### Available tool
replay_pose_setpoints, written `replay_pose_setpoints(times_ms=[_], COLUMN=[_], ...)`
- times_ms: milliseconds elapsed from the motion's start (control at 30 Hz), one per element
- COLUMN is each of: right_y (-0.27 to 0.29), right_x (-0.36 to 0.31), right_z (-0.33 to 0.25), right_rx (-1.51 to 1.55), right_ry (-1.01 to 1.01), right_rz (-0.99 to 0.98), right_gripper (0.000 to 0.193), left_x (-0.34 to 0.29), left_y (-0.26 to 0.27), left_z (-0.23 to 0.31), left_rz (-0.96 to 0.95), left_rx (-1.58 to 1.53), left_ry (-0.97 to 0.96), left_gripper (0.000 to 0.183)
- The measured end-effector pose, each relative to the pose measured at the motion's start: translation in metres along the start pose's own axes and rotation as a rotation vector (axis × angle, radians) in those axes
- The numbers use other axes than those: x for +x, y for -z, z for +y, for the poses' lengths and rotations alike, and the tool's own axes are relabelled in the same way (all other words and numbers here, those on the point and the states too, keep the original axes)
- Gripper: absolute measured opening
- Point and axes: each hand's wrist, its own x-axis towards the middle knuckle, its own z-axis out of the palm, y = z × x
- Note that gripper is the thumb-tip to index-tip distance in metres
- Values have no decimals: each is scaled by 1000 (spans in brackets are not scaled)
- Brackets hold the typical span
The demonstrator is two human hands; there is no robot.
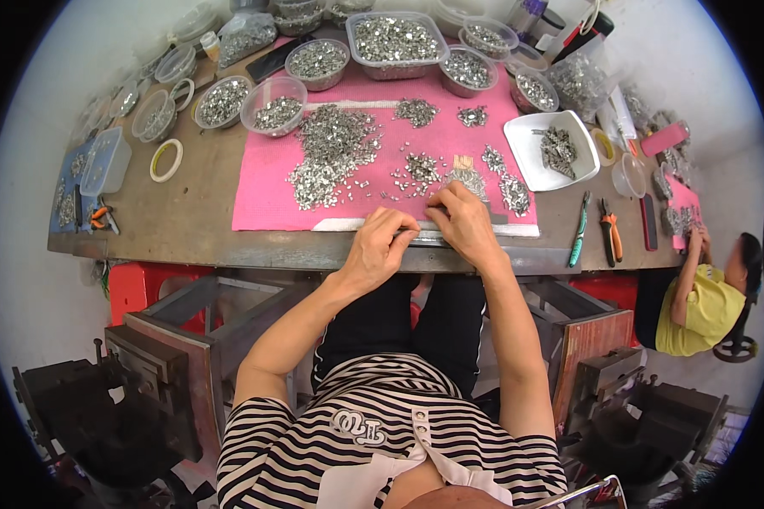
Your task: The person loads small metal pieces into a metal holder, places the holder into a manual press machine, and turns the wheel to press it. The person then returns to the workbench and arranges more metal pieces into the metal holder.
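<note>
At the front edge of a pink mat (263, 187), my left hand (376, 243) and my right hand (465, 222) work close together, fingertips almost meeting. Thumb and fingers of both are pinched. Whatever lies between them is too small to make out. Under them runs a grey metal strip (509, 229) along the table edge. Just beyond my fingers lies a small heap of silvery metal pieces (422, 168). A bundle of thin tan sticks or strips (463, 162) sits beside my right hand, with pale metal parts below it. To the left spreads a larger pile of metal pieces (335, 148).
Plastic tubs of metal pieces (397, 41) line the back. A white tray (542, 127), green-handled pliers (581, 229) and orange-handled pliers (610, 233) lie right. A tape roll (166, 160) is left. Another person (703, 297) in yellow works far right. Vises (136, 399) stand below.
</note>
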Motion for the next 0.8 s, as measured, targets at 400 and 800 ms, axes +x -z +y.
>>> replay_pose_setpoints(times_ms=[400, 800], right_y=[4, 7], right_x=[-6, -8], right_z=[6, -1], right_rx=[29, 313], right_ry=[16, -181], right_rz=[90, 130], right_gripper=[8, 10], left_x=[-3, -11], left_y=[-6, -4], left_z=[-1, -6], left_rz=[31, 61], left_rx=[178, 329], left_ry=[-192, -328], left_gripper=[11, 18])
